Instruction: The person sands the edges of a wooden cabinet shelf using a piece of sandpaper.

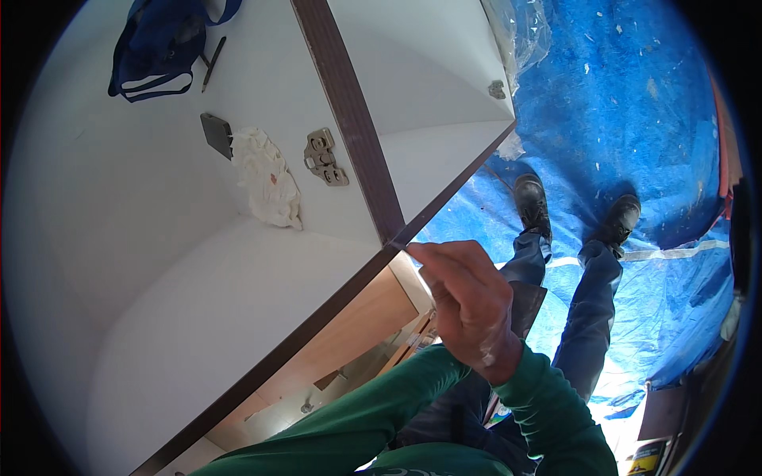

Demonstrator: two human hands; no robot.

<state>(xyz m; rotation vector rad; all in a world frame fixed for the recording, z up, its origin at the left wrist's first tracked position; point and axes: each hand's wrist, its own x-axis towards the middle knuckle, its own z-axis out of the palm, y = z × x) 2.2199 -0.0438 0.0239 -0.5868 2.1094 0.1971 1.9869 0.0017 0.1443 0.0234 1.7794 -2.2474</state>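
One hand (468,305), in a green sleeve, presses closed fingertips (417,252) on the corner of the white cabinet (238,262), seemingly pinching a thin sliver there; which hand it is I cannot tell. Inside the cabinet lie a crumpled white rag (268,178), a metal hinge (324,157), a dark flat block (216,133) and a blue bag (159,47); below the cabinet spreads a blue tarp (635,119).

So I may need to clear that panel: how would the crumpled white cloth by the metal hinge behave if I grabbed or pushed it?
The crumpled white cloth looks soft and creased, so it would probably sag limply and weigh little. Pushed across the smooth white panel, it would likely bunch up rather than roll. It lies apart from the metal hinge, so that should stay put.
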